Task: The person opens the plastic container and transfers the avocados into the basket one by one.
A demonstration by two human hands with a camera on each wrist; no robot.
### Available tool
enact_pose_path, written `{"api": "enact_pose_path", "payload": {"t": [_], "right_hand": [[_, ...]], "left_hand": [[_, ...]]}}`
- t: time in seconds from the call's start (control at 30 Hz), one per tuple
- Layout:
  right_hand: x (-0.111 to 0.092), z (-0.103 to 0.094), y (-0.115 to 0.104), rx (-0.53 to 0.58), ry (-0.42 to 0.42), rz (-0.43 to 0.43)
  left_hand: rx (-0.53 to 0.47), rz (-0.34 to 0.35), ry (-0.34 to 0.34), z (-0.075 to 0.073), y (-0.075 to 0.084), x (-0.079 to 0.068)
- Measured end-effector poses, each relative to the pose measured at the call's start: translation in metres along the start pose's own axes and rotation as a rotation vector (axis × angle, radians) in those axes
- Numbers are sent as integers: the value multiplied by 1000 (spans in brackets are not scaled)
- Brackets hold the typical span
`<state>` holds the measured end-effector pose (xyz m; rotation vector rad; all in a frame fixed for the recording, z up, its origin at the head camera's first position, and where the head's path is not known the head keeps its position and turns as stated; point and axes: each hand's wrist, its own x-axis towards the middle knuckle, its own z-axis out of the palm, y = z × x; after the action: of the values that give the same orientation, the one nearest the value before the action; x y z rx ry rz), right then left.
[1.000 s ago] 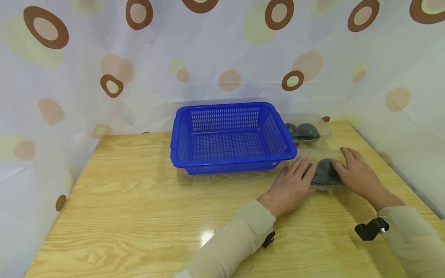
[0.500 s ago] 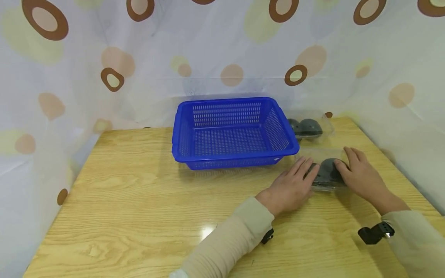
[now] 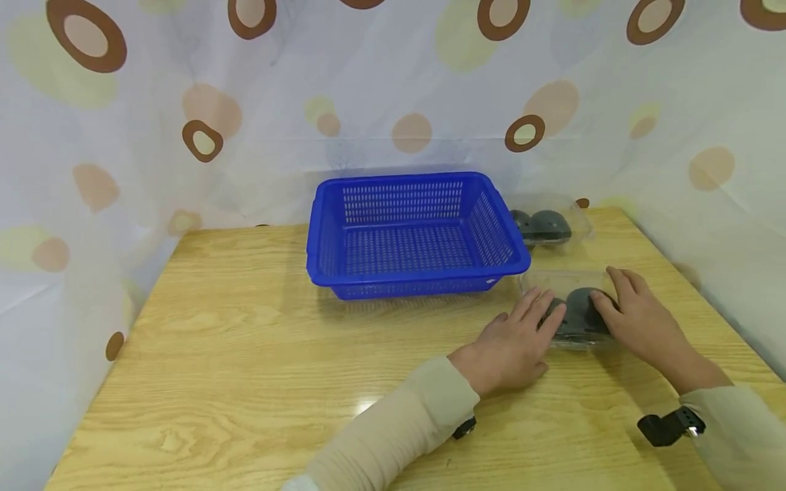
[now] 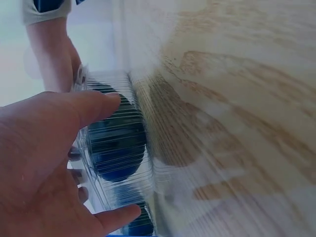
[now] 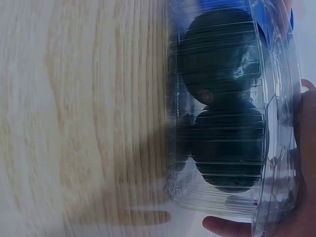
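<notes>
A clear plastic clamshell box [image 3: 577, 327] with two dark green round fruits inside stands on the table at the right in the head view. Across its left end rests my left hand [image 3: 510, 351], fingers lying fairly straight on the lid. The left thumb [image 4: 98, 108] is in front of the box, and in the head view its tip looks apart from it. My right hand [image 3: 645, 324] holds the right end, thumb on top and fingers round the far corner. In the right wrist view the dark fruits [image 5: 227, 143] show through the ribbed wall.
A blue plastic basket [image 3: 417, 279] stands left of the box, near the back of the wooden table [image 3: 245, 361]. Behind its right side is a second clear box [image 3: 546, 228] with dark fruits, partly hidden. A patterned cloth [image 3: 368, 82] hangs at the back and sides.
The box has shifted slightly toward me, with both hands on it. My left thumb has come away from the box's front. The basket's small shift matches the camera's tilt.
</notes>
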<state>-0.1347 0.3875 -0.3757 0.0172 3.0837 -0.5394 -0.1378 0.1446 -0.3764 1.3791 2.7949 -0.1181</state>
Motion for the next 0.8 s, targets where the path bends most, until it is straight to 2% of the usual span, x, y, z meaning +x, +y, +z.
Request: {"api": "enact_pose_path", "payload": {"t": [0.37,0.6,0.8], "right_hand": [[-4,6,-7,-4,-17,-33],[-8,6,-17,-17,-49,-41],[-10,4,-27,-1,-57,-52]], "left_hand": [[46,45,66,-2,-4,-24],[48,51,41,0,-6,-37],[39,58,50,2,-10,-52]]}}
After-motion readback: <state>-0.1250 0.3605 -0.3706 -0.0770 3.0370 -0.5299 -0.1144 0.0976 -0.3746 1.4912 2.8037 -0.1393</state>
